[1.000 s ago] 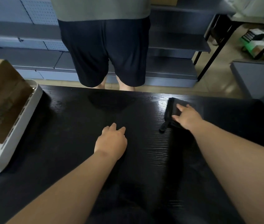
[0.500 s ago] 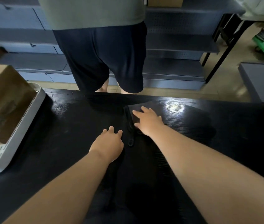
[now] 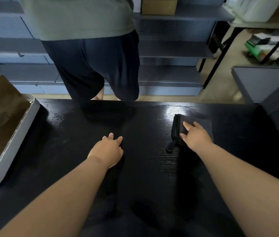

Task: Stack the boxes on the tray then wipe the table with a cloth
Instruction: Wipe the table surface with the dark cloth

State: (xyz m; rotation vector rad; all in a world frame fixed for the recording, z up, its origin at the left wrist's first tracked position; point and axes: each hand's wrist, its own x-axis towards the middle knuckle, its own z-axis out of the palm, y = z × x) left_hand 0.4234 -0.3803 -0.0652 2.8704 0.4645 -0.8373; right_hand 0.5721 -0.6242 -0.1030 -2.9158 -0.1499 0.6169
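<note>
A folded dark cloth lies on the black table at the right. My right hand presses flat on it, fingers spread over the cloth. My left hand rests palm down on the bare table near the middle, holding nothing. At the far left a white slotted tray holds a brown cardboard box, which stands tall inside it and runs out of frame.
A person in dark shorts stands just beyond the table's far edge. Grey shelving with a cardboard box is behind. A black-legged table and a grey surface stand at the right.
My right hand slid the cloth left to the table's middle, then back to the right. My left hand stayed in place on the table.
</note>
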